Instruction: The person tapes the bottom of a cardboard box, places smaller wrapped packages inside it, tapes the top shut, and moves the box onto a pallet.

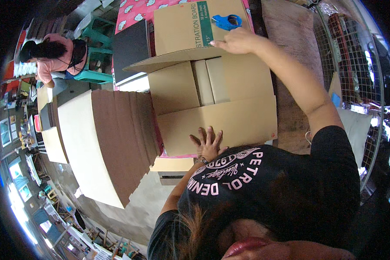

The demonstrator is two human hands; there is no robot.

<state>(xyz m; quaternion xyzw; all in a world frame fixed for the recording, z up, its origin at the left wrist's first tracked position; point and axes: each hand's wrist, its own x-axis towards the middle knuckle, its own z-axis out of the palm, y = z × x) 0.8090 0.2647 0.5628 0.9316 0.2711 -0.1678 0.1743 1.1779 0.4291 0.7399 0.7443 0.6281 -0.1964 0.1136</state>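
A brown cardboard box (238, 123) lies in front of me. Its side flaps (173, 89) are folded inward, and pale flat-sided contents (210, 80) show in the gap between them. My left hand (208, 143) rests with fingers spread on the near flap. Over at the far flap, a printed panel (177, 30) with a green band, my right hand (240, 41) stretches its thumb to the left. The other fingers of that hand are mostly hidden. Right beside them is a blue tape dispenser (227, 21); whether the hand grips it does not show.
A tall stack of brown cardboard (123, 138) with a pale top stands close on the left. Behind it lies a black board (130, 50) on a pink patterned cover (134, 11). A person in pink (63, 54) sits by green stools (95, 65). Wire mesh (351, 56) stands at right.
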